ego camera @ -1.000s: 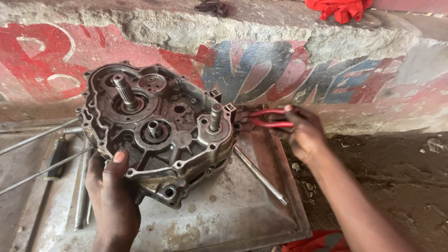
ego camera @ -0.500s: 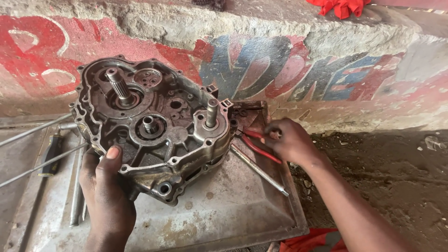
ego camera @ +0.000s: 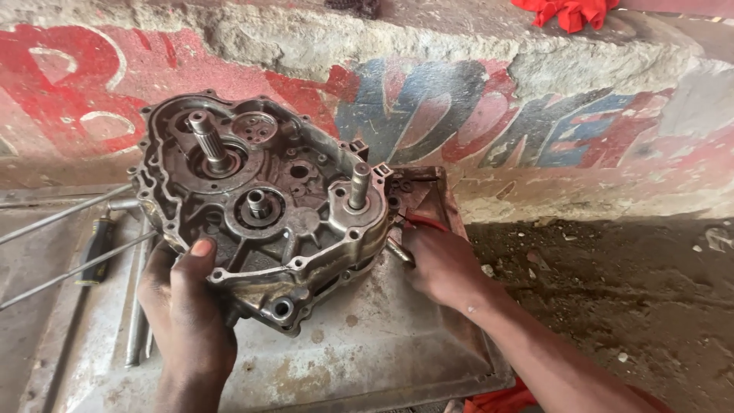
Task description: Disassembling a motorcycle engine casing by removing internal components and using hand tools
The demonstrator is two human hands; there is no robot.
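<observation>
Head view: left hand (ego camera: 187, 321) grips engine case (ego camera: 260, 210), right hand (ego camera: 440, 264) red-handled pliers (ego camera: 420, 223), on metal tray (ego camera: 367, 359).

Red-handled pliers (ego camera: 425, 222) mostly hidden under right hand (ego camera: 443, 264)

Left hand (ego camera: 187, 313) reaches up from below, fingers wrapped, thumb (ego camera: 200, 251) pressed flat on top. Right hand (ego camera: 440, 264) closed in a grip, forearm running off lower right.

Left hand (ego camera: 187, 317) grips the grimy engine crankcase (ego camera: 264, 210) at frame centre-left; right hand (ego camera: 440, 264) holds red-handled pliers (ego camera: 419, 222) against its right edge, above a metal tray (ego camera: 382, 344).
</observation>
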